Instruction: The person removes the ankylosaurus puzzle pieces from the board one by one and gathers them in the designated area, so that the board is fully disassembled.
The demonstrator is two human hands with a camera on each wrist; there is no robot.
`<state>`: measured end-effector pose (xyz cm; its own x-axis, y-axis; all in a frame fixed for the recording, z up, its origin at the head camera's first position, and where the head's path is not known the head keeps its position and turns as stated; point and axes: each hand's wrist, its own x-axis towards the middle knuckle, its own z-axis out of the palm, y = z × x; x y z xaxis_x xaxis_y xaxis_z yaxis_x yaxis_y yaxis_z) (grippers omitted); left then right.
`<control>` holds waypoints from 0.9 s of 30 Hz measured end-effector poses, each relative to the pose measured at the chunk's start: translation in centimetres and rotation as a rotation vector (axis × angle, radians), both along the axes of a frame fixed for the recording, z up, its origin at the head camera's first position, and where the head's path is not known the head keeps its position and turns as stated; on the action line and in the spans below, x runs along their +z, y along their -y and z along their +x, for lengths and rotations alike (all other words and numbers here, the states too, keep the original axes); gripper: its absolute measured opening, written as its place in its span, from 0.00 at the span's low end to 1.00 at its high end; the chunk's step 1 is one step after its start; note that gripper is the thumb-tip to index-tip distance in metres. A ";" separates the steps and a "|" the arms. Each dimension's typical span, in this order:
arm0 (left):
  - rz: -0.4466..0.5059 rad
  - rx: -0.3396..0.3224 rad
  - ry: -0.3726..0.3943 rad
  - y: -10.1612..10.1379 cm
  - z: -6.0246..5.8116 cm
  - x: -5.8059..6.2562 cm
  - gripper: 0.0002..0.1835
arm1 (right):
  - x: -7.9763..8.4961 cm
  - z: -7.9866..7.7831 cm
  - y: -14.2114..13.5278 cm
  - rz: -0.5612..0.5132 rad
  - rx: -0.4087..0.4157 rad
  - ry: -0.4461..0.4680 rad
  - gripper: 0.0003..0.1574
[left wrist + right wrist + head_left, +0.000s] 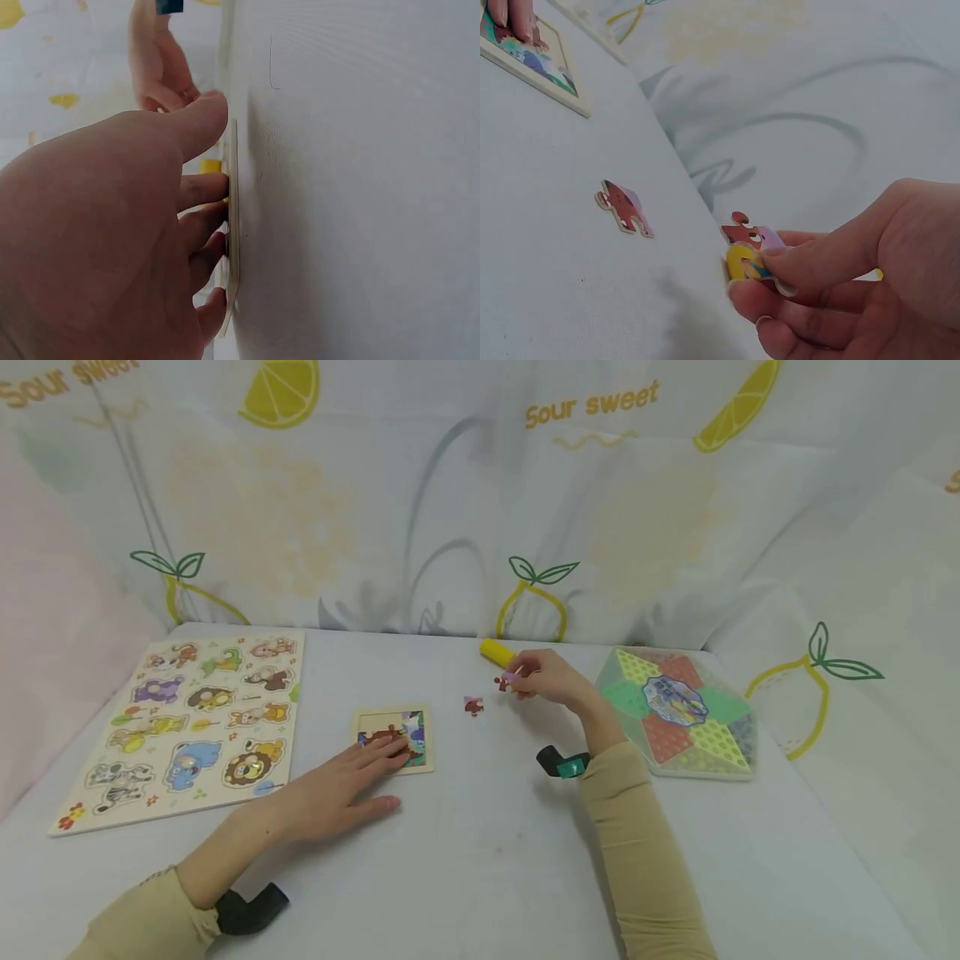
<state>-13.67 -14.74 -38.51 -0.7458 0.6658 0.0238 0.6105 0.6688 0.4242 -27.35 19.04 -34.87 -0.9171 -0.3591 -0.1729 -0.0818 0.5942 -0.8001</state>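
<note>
My left hand (330,797) rests on a small jigsaw tray with a pale wooden rim (429,739), its outstretched fingers over the colourful pieces inside. The hand hides part of the picture. To the right, my right hand (551,681) pinches jigsaw pieces above the table between thumb and fingers. In the right wrist view, a brown and purple piece (737,234) with an eye shows behind a yellow and blue piece (741,261). One loose brown and purple jigsaw piece (473,706) lies between the tray and the right hand.
A large animal puzzle board (213,703) lies at the left. On the right is a hexagonal game box (667,743) with coloured triangles. Behind the right hand lies a yellow cylinder (497,652). A lemon-print curtain (457,510) hangs along the table's back edge.
</note>
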 end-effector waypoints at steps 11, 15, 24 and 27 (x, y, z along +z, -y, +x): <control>0.016 0.008 0.034 0.2 0.0 -0.2 0.34 | -1.0 -0.4 -0.5 0.101 0.058 0.047 0.13; 0.022 0.006 0.034 0.2 -0.1 -0.3 0.34 | -1.2 -0.5 -0.6 0.122 0.073 0.043 0.12; 0.027 0.006 0.046 0.4 -0.3 -0.3 0.34 | -1.2 -0.5 -0.3 0.205 0.063 0.004 0.09; 0.029 0.005 0.046 0.4 -0.3 -0.4 0.33 | -1.2 -0.5 -0.2 0.226 0.048 0.005 0.09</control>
